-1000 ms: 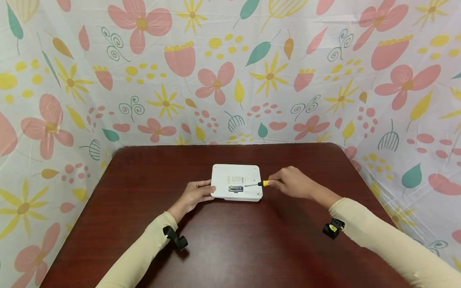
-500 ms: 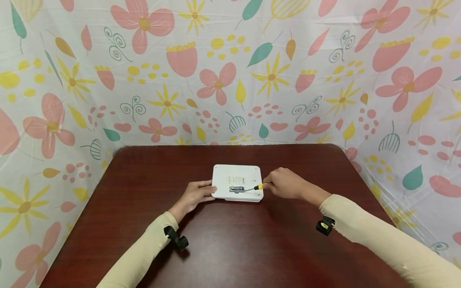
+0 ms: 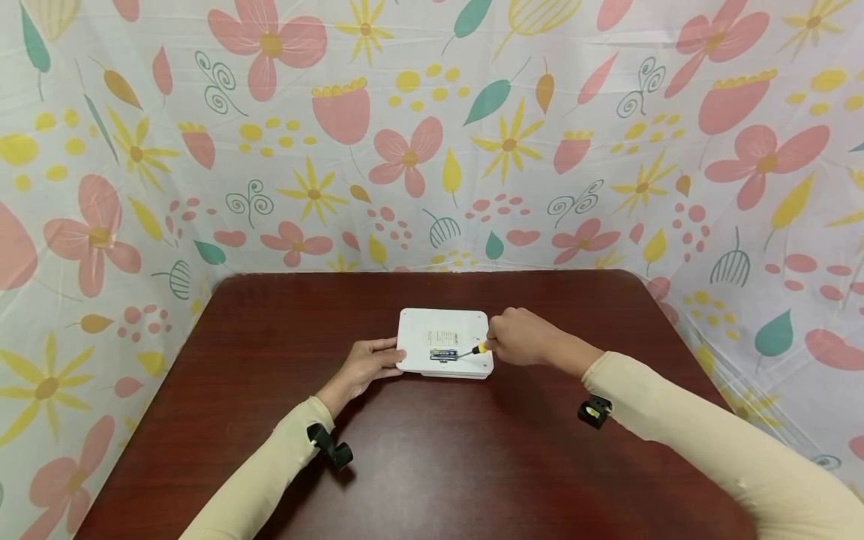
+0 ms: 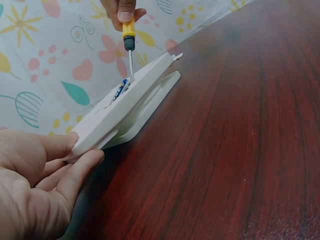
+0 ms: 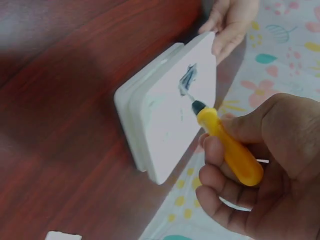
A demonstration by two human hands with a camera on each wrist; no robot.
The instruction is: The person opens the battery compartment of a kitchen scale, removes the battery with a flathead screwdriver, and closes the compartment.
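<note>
A flat white device (image 3: 442,322), like a kitchen scale turned underside up, is held tilted at the middle of the table. A battery (image 3: 443,354) with blue markings lies in its uncovered compartment. My left hand (image 3: 363,365) grips the device's left edge, thumb (image 4: 62,144) on the upper face and fingers below. My right hand (image 3: 523,337) holds a screwdriver (image 5: 232,152) with a yellow handle and black collar. Its metal shaft (image 4: 131,65) reaches down to the battery's right end; whether the tip touches the battery or the compartment edge, I cannot tell.
The dark reddish wooden table (image 3: 418,457) has a flower-printed curtain (image 3: 432,187) behind it and at both sides. A small white piece (image 5: 63,236) shows at the bottom of the right wrist view, partly cut off. Both sleeves carry a black wrist camera (image 3: 594,412).
My right hand has moved left, bringing the screwdriver tip from over the compartment's right side to its lower right end, with the handle raised. The left hand and device have barely moved.
</note>
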